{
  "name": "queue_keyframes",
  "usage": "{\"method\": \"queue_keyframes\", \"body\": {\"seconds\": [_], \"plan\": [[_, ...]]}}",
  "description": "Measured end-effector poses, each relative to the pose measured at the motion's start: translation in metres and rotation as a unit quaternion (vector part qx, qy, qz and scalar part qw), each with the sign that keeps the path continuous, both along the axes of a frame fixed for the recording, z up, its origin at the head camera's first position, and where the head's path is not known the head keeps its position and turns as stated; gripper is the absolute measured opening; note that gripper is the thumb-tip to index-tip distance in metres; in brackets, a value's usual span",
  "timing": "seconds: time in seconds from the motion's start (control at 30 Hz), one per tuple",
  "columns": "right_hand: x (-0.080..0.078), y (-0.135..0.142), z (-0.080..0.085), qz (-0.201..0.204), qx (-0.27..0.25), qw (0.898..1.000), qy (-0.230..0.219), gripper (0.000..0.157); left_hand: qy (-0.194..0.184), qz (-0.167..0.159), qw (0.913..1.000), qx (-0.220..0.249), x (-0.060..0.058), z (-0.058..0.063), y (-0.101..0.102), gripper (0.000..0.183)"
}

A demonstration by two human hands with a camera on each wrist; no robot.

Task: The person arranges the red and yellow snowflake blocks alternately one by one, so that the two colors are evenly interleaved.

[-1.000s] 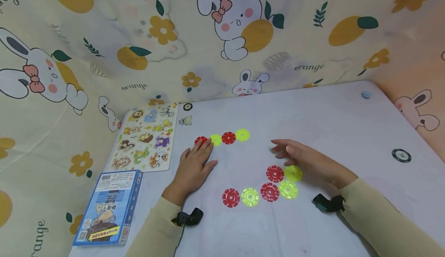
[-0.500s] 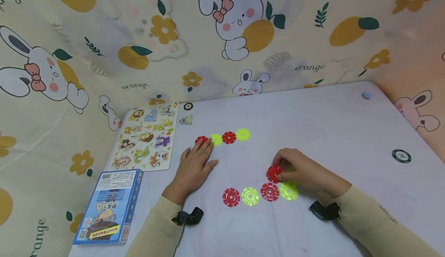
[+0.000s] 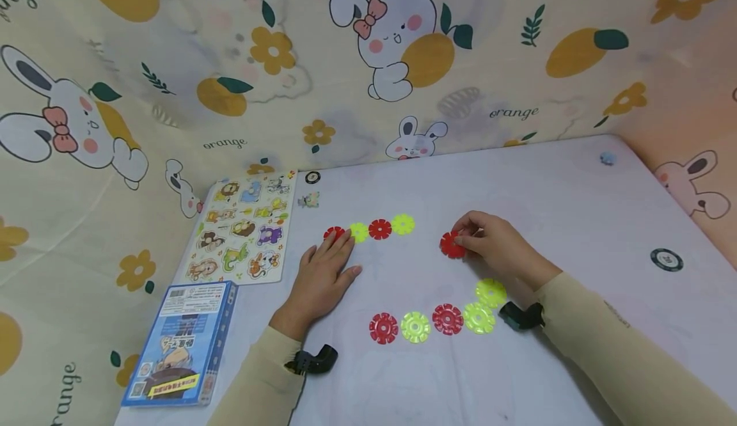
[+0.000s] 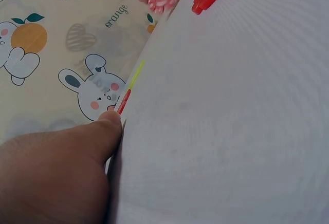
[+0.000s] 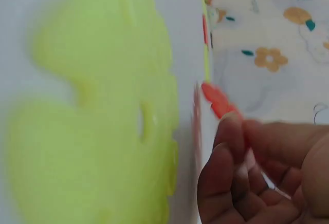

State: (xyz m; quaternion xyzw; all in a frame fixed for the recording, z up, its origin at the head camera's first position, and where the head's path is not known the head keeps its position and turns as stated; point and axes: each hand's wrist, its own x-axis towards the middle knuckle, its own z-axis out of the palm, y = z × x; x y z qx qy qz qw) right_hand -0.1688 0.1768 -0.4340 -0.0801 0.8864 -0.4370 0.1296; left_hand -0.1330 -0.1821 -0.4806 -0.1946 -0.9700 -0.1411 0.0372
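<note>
My right hand point(image 3: 496, 244) pinches a red notched plastic disc point(image 3: 451, 245) between thumb and fingers, right of the far row. In the right wrist view that disc point(image 5: 220, 101) is seen nearly edge-on. My left hand point(image 3: 324, 279) lies flat with fingers extended, fingertips over the leftmost red disc point(image 3: 332, 232) of the far row, partly covering it. Beside it in that row are a yellow disc point(image 3: 358, 232), a red disc point(image 3: 380, 229) and another yellow disc point(image 3: 403, 224). Nearer me, a second row starts with a red disc point(image 3: 383, 328) and ends in two yellow discs, one point(image 3: 491, 293) set behind the other point(image 3: 479, 318).
An animal sticker sheet point(image 3: 242, 228) and a blue box point(image 3: 178, 343) lie at the left. Black round chips sit at the back left point(image 3: 313, 177) and at the right point(image 3: 666, 260). A small blue piece point(image 3: 607, 158) is near the far right corner.
My right hand came down to the near group, took the red disc from beside the rear yellow one and carried it away from me toward the far row. My left hand stayed put.
</note>
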Motion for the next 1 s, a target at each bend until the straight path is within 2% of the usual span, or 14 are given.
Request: {"method": "queue_keyframes", "body": {"seconds": [0.1, 0.2, 0.27, 0.33, 0.4, 0.5, 0.57, 0.63, 0.7, 0.83, 1.0], "plan": [[-0.01, 0.001, -0.003, -0.022, -0.001, 1.0, 0.0, 0.029, -0.002, 0.0, 1.0, 0.001, 0.0, -0.001, 0.0, 0.066], [-0.013, 0.001, -0.004, -0.033, 0.002, 0.999, 0.0, 0.039, -0.002, 0.002, 1.0, 0.001, 0.001, 0.0, -0.001, 0.066], [-0.012, 0.0, -0.004, -0.016, 0.028, 0.999, 0.014, 0.045, -0.002, 0.003, 1.0, 0.0, 0.001, 0.001, -0.001, 0.066], [-0.01, -0.001, -0.003, 0.022, 0.082, 0.996, 0.039, 0.05, -0.003, 0.004, 1.0, -0.001, 0.001, 0.001, -0.001, 0.066], [-0.008, -0.001, -0.002, 0.073, 0.159, 0.982, 0.072, 0.057, -0.005, 0.003, 1.0, -0.003, 0.0, 0.0, -0.001, 0.067], [-0.004, -0.002, 0.0, 0.144, 0.253, 0.949, 0.12, 0.066, -0.008, 0.002, 1.0, -0.004, -0.001, 0.0, -0.001, 0.067], [-0.003, -0.003, 0.002, 0.172, 0.282, 0.933, 0.143, 0.069, -0.008, 0.002, 1.0, -0.004, -0.001, 0.001, -0.001, 0.067], [-0.003, -0.004, 0.005, 0.185, 0.292, 0.925, 0.156, 0.071, -0.006, 0.003, 1.0, -0.004, -0.001, 0.001, -0.001, 0.067], [-0.005, -0.007, 0.008, 0.192, 0.29, 0.925, 0.156, 0.075, -0.006, 0.004, 1.0, -0.004, -0.001, 0.001, -0.001, 0.066], [-0.009, -0.018, 0.01, 0.198, 0.286, 0.929, 0.126, 0.084, -0.003, 0.003, 1.0, -0.001, -0.001, 0.0, -0.001, 0.066], [-0.014, -0.032, 0.01, 0.198, 0.286, 0.932, 0.107, 0.087, -0.003, 0.002, 1.0, 0.002, -0.001, 0.0, 0.0, 0.066]]}}
